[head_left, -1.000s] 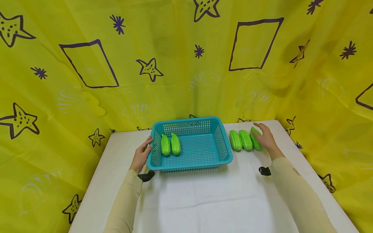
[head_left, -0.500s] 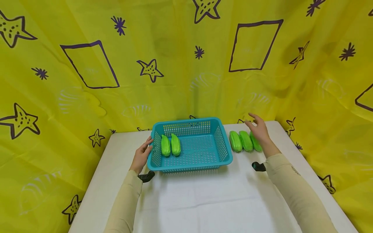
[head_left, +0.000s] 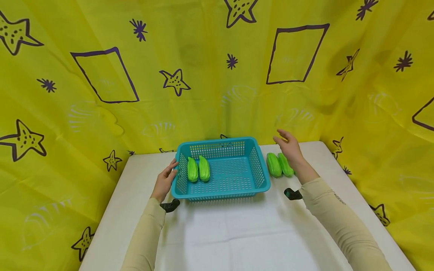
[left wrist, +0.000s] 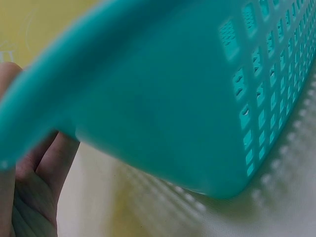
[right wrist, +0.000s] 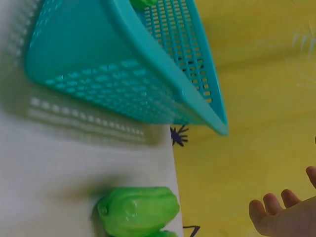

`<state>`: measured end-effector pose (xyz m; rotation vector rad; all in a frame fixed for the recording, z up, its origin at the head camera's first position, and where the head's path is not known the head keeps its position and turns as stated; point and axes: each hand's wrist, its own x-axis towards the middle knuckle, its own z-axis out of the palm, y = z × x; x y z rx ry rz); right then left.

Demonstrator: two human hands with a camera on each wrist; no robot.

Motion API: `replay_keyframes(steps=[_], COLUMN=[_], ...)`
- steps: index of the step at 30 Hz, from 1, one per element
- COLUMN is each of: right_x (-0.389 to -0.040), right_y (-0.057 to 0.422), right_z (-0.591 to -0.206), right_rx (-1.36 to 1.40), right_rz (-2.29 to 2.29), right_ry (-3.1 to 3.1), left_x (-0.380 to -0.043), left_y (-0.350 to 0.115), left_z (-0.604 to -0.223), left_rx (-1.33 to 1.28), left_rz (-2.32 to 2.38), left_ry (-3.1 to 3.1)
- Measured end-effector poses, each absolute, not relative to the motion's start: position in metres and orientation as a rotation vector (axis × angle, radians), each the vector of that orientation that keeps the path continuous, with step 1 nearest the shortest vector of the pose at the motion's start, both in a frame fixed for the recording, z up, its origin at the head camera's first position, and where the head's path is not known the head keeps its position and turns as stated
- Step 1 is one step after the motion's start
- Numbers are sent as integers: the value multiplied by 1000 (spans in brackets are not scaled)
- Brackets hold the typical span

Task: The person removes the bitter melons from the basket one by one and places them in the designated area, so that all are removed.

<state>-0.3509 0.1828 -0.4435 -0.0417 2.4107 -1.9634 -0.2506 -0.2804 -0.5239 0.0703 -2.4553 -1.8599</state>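
A blue-green plastic basket (head_left: 234, 194) stands on the white table, with two green ridged toy vegetables (head_left: 204, 168) lying side by side at its left end. My left hand (head_left: 163, 183) touches the basket's left rim, its fingers fairly straight; in the left wrist view the rim hides part of that hand (left wrist: 32, 207). To the right of the basket lie more green vegetables (head_left: 274, 165), partly covered by my right hand and wrist. Raised above them, my right hand (head_left: 291, 146) holds nothing, and its fingers (right wrist: 272, 203) are loosely extended in the right wrist view.
Yellow curtains (head_left: 210, 109) with star drawings stand close behind and on both sides of the table (head_left: 237, 233). A black device (head_left: 292, 194) sits under my right wrist, and another black device (head_left: 170, 205) under my left.
My right hand has lifted off the rightmost vegetable and moved left toward the basket, now covering much of that vegetable. The left hand and basket have stayed in place.
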Motion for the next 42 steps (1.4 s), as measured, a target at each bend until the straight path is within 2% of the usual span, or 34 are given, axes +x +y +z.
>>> replay_keyframes(steps=[23,42], right_x=[-329,-339], right_y=[124,52], right_z=[-455,-455], right_rx=[-142,-187], right_rz=[-1937,-1790], right_ry=[2269,2143], left_x=[-254,-254], left_y=[-280,-280], left_z=[-525,-525], left_rx=[125,145], left_rz=[-1875,-1856], left_ry=[-2466,-2469])
